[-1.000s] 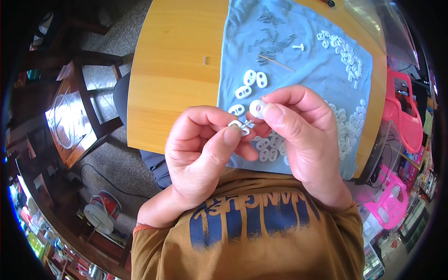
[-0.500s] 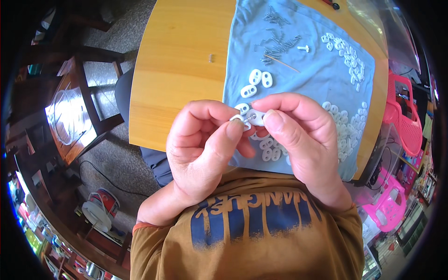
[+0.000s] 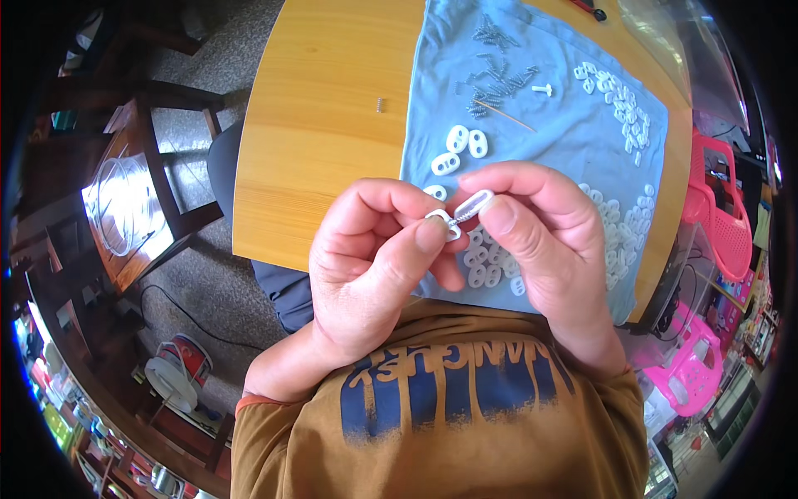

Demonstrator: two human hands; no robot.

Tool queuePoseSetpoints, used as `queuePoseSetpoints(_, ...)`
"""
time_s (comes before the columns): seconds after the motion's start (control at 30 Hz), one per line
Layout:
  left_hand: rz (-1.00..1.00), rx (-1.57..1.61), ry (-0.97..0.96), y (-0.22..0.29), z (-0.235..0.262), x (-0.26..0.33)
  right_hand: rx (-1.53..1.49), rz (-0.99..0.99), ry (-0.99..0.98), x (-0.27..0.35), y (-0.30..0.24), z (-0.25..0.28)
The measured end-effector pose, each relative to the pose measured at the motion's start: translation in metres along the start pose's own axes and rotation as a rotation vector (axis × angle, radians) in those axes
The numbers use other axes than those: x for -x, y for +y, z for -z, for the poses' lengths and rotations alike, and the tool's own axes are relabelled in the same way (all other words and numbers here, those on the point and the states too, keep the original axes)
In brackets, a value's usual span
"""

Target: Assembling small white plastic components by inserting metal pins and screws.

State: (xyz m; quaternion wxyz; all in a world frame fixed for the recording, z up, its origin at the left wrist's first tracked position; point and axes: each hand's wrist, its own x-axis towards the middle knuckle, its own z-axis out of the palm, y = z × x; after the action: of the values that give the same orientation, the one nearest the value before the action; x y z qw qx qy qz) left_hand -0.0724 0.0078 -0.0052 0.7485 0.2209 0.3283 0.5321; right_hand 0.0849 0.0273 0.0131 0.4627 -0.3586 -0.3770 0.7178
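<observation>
Now the spring shows between the two white pieces

Broadly, a round wooden table [image 3: 324,150] fills the upper half of the view, with a pale blue cloth [image 3: 549,141] spread over its right side. At twelve o'clock on the cloth lies a scatter of small metal springs [image 3: 497,76]; at two and three o'clock lie heaps of white oval plastic pieces [image 3: 619,100]. Three more ovals [image 3: 460,148] sit just above the hands.

Both hands meet at the centre. The left hand [image 3: 374,266] pinches a white plastic piece [image 3: 443,223] narrowly between thumb and forefinger. The right hand [image 3: 540,241], at three o'clock from it, grips a second white piece [image 3: 475,202] in closed fingertips.

Compared with a second ago, the right-hand piece has turned from flat-on to edge-on, and a short spring [image 3: 458,215] is now visible bridging the two, so assembly looks under way rather than finished.
</observation>
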Motion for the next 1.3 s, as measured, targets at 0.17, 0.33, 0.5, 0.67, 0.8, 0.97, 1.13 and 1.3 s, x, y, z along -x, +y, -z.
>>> queuePoseSetpoints(0.17,0.006,-0.016,0.019,-0.001,0.0,-0.001,0.213,-0.045,0.07,0.002,-0.004,0.004)
queuePoseSetpoints(0.33,-0.017,-0.044,0.001,-0.005,0.002,-0.001,0.273,0.107,-0.001,-0.002,0.0,0.007)
queuePoseSetpoints(0.5,-0.009,-0.078,0.008,-0.005,0.003,0.0,0.451,0.108,0.044,0.0,-0.006,0.001)
queuePoseSetpoints(0.67,-0.009,-0.102,-0.013,-0.006,0.004,0.001,0.781,0.195,-0.021,-0.001,-0.011,0.0)
queuePoseSetpoints(0.8,-0.029,-0.154,-0.059,-0.007,0.006,0.004,0.84,0.216,-0.074,-0.002,-0.012,0.0)
queuePoseSetpoints(0.97,0.031,-0.129,-0.073,-0.003,0.006,0.003,0.615,0.194,0.088,0.002,-0.002,0.0)
queuePoseSetpoints(1.13,0.052,-0.119,-0.041,-0.002,0.005,0.003,0.624,0.271,0.023,-0.001,0.001,0.004)
queuePoseSetpoints(1.3,0.02,-0.219,-0.053,-0.001,0.002,0.004,0.855,0.408,-0.008,-0.001,0.001,0.006)
